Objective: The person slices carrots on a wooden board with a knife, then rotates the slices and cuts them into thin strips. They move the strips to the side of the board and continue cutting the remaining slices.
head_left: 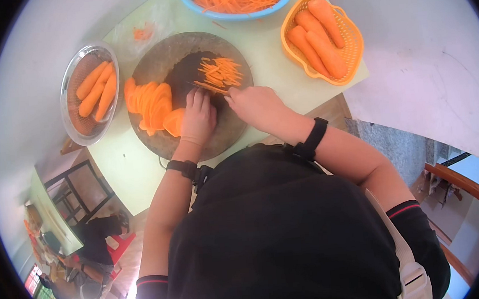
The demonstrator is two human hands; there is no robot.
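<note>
My left hand is closed on the round chopping board, its bent fingertips pressed down beside a knife. What lies under those fingers is hidden. A fist-like grip of my right hand holds the knife, seen nearly edge-on with orange bits along it. Just beyond the knife lies a pile of cut carrot strips. Overlapping carrot slices spread over the board's left side, the nearest ones by my left hand.
A blue basin of shredded carrot stands at the back. Whole carrots fill a yellow basket on the right and lie in a metal-rimmed oval tray on the left. Another person is at a table, lower left.
</note>
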